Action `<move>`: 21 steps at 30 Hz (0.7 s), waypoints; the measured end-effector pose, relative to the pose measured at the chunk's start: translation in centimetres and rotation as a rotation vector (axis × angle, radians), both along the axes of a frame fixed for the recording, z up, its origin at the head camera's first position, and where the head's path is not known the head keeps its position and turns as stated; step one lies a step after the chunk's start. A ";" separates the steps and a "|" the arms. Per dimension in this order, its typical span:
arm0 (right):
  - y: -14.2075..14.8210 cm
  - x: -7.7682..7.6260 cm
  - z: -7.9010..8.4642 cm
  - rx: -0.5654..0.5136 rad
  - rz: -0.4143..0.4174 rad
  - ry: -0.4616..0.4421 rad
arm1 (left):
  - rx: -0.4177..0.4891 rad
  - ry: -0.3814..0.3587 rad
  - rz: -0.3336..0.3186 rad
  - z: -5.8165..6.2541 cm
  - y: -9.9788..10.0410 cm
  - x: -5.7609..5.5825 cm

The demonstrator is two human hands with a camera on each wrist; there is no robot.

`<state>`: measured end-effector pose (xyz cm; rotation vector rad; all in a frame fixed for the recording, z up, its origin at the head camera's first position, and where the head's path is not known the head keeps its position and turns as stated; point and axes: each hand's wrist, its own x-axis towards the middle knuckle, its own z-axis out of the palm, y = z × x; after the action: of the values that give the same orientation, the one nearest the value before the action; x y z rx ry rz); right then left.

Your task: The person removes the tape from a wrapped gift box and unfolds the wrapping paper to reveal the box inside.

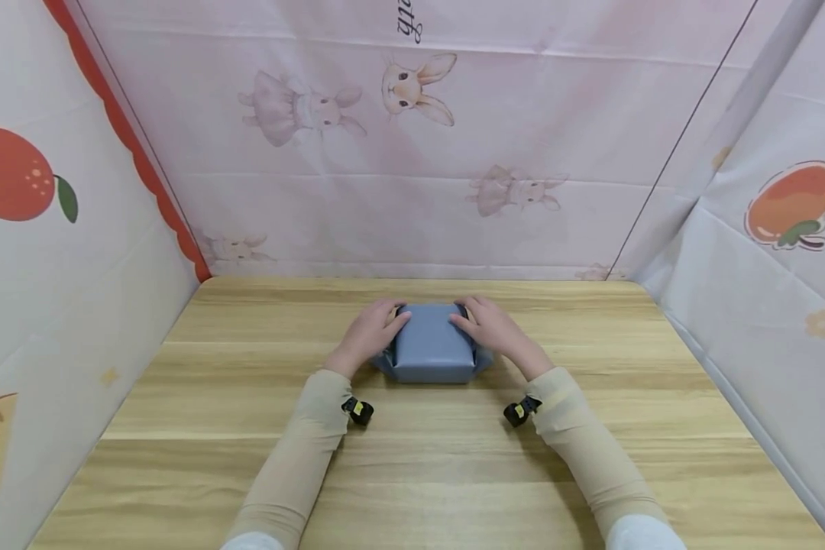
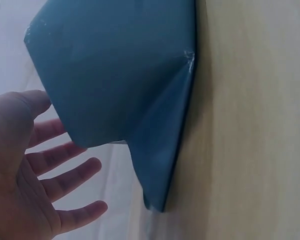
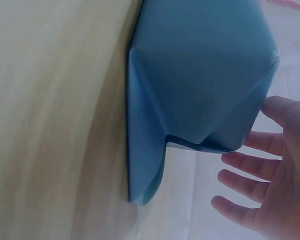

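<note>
A box-shaped packet in blue-grey wrapping paper (image 1: 435,340) lies on the wooden table. Loose pointed flaps stick out low at its two ends, the left flap (image 2: 157,150) and the right flap (image 3: 145,165) both reaching down to the tabletop. My left hand (image 1: 367,334) is at the packet's left end, its thumb touching the upper edge and its other fingers spread and mostly straight. At the opposite end, my right hand (image 1: 496,334) mirrors this, thumb at the top edge and fingers extended. How firmly the index fingertips touch the paper is partly hidden.
The light wooden table (image 1: 440,473) stretches out around the packet. A pink cloth wall with rabbit prints (image 1: 406,206) stands behind it, and fruit-printed cloth (image 1: 749,275) hangs at the sides. Small black cameras (image 1: 360,412) sit on both wrists.
</note>
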<state>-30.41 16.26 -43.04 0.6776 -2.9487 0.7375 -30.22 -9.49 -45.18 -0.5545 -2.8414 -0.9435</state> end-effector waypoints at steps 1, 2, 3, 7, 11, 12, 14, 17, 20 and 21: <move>0.0 0.0 0.1 -0.001 0.003 0.003 | -0.006 0.008 -0.001 0.1 -0.1 0.0; 0.0 0.1 0.2 -0.004 0.006 0.006 | -0.010 0.015 -0.002 0.2 -0.1 0.0; 0.0 0.1 0.3 -0.005 0.008 0.010 | -0.014 0.021 -0.003 0.3 -0.2 0.1; -0.1 0.4 0.9 -0.017 0.015 0.036 | -0.024 0.047 -0.009 0.8 -0.3 0.4; -0.2 0.9 1.5 -0.031 0.027 0.071 | -0.053 0.083 -0.030 1.3 -0.5 0.9; -0.2 1.1 1.6 -0.035 0.032 0.079 | -0.064 0.093 -0.036 1.4 -0.5 1.0; -0.2 1.5 1.9 -0.048 0.048 0.092 | -0.091 0.120 -0.053 1.6 -0.6 1.4; -0.1 2.4 2.2 -0.066 0.076 0.111 | -0.125 0.167 -0.074 1.9 -0.8 1.9; 0.1 3.3 2.4 -0.071 0.103 0.127 | -0.147 0.220 -0.100 2.1 -1.1 2.6; 0.2 3.6 2.5 -0.071 0.112 0.132 | -0.153 0.242 -0.109 2.1 -1.2 2.8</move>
<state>-26.78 16.48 -40.59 0.8557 -2.7709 0.7688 -27.44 -10.72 -43.07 -0.7886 -2.6996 -0.6267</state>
